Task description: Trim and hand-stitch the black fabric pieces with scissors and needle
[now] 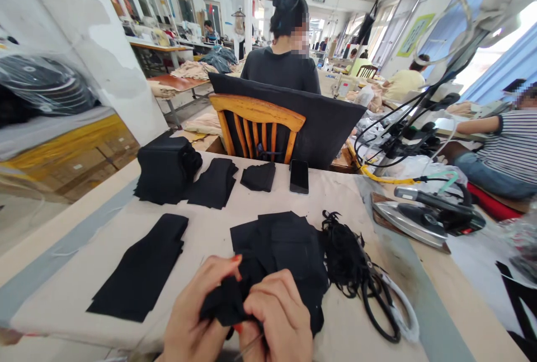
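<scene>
Close in front of me, both hands grip a small folded piece of black fabric (226,300). My left hand (197,309) pinches its left side between thumb and fingers. My right hand (279,314) is closed on the right side, fingers curled. A thin, shiny strip, whose kind I cannot make out, sticks out below the right fingers. Just beyond my hands lies a loose pile of black fabric pieces (289,244). Right of the pile sit a tangle of black scraps (342,253) and scissors (384,300) with one dark and one white-wrapped handle loop.
A neat stack of black pieces (138,267) lies left on the padded table (201,233). Further back are a thick black stack (163,169), smaller stacks and a phone (299,176). An iron (415,219) rests on the right, cables behind it. A person (279,65) sits beyond a wooden chair (260,118).
</scene>
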